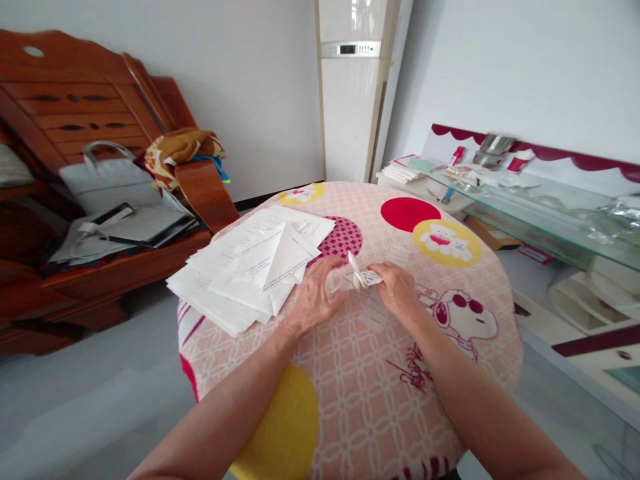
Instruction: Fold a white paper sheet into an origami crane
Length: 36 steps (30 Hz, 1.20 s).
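Pinching folded paper (358, 279) above tablecloth (350, 380), R hand (399, 288) faces curled L hand (319, 292), whose grip I can't tell; too strong pull by R hand could prob. tear it.

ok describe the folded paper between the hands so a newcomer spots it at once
Find the round, pink-patterned table. To the right of its paper pile, look between the left hand and right hand. The folded paper there is the small white piece with a thin tip sticking up, apart from the pile.
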Available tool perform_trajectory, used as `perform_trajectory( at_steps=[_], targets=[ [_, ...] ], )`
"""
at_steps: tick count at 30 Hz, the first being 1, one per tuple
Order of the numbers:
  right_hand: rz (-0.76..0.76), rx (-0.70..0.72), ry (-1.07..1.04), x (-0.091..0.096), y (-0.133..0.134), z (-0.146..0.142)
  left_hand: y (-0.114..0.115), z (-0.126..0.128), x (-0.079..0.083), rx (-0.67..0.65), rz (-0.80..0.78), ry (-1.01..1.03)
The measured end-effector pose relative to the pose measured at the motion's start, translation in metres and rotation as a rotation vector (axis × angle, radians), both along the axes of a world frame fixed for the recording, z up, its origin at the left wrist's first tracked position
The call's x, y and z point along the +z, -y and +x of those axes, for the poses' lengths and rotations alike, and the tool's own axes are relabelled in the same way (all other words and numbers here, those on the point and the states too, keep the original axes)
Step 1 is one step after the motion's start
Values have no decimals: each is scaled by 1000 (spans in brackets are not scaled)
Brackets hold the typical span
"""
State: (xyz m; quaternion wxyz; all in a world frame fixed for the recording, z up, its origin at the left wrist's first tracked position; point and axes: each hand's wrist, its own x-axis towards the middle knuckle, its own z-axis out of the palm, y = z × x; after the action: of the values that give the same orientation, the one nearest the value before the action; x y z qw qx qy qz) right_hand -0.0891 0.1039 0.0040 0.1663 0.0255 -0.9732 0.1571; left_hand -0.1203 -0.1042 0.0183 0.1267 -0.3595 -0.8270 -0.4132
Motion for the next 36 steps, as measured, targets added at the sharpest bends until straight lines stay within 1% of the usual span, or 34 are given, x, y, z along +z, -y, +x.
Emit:
perform_trajectory(
  at_steps=[2,4,6,9,11,13,15,16,18,21,23,26,29,32,36],
  targets=[
    [30,3,20,-1,-3,-2,0,4,3,17,43,36],
    [43,19,41,-3,-7,-3,-3,7,4,28,53,77],
    [6,73,62,-4,-15,-2,-6,8,4,16,47,99],
    [-129,204,79,-2,-33,4,-9,7,0,17,36,111],
    [-237,238,65,1,-45,8,-10,4,-4,28,46,116],
    [-376,221,74,4,-51,9,-10,0,-8,62,81,104],
    [-503,164,73,5,-49,7,-12,-5,-13,91,112,75],
    [-543,138,60,5,-46,5,-13,-7,-15,95,112,57],
    [-544,116,15,4,-39,0,-17,-12,-19,76,77,31],
    [-460,137,-27,2,-29,-8,-22,-17,-22,32,2,40],
    [-422,160,-26,3,-24,-10,-23,-16,-23,-18,-29,62],
    [-423,175,-22,4,-19,-10,-23,-11,-20,-69,-33,91],
    [-470,187,-42,7,-13,-6,-21,-5,-14,-37,-20,137],
    [-520,228,-81,10,-7,-1,-21,-1,-9,6,-2,199],
    [-503,249,-125,14,-3,4,-22,-3,-10,12,45,238]
  ],
)
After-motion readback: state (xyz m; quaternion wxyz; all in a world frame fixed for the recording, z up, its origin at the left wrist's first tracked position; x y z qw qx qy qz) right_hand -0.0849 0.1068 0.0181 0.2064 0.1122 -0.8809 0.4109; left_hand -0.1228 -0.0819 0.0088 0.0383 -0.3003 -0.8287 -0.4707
